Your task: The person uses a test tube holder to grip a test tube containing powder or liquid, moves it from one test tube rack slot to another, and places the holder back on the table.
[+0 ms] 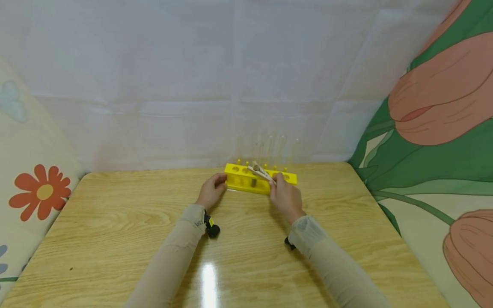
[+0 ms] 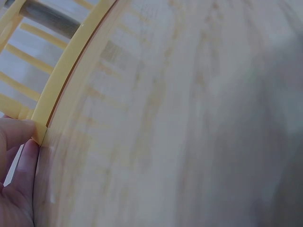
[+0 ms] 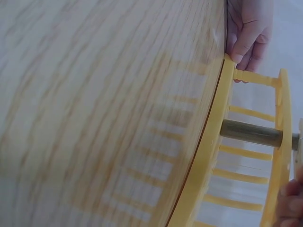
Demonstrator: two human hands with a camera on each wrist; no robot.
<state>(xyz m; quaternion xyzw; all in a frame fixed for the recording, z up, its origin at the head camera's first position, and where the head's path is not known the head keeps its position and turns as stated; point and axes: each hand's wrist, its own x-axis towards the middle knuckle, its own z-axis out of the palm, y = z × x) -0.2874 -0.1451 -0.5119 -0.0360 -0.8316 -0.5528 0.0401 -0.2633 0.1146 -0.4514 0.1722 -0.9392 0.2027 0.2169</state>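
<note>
A yellow test tube rack (image 1: 231,168) stands near the far edge of the table. My left hand (image 1: 211,190) holds its left end, thumb and fingers at the base corner (image 2: 41,127). A test tube with dark grey contents (image 3: 251,133) stands upright through one of the rack's holes. Wooden test tube clamp (image 1: 265,173) jaws lie around the upper part of that tube, near its mouth (image 1: 256,168). In my right hand (image 1: 286,196), the clamp's handle is gripped in front of the rack's right half; that hand shows only partly in the right wrist view.
Several clear test tubes (image 1: 282,147) stand upside down on the pegs along the rack's back. A white cloth (image 1: 154,85) hangs behind the wooden table (image 1: 115,222). Flower-patterned cloths hang at the left (image 1: 42,141) and right (image 1: 423,188).
</note>
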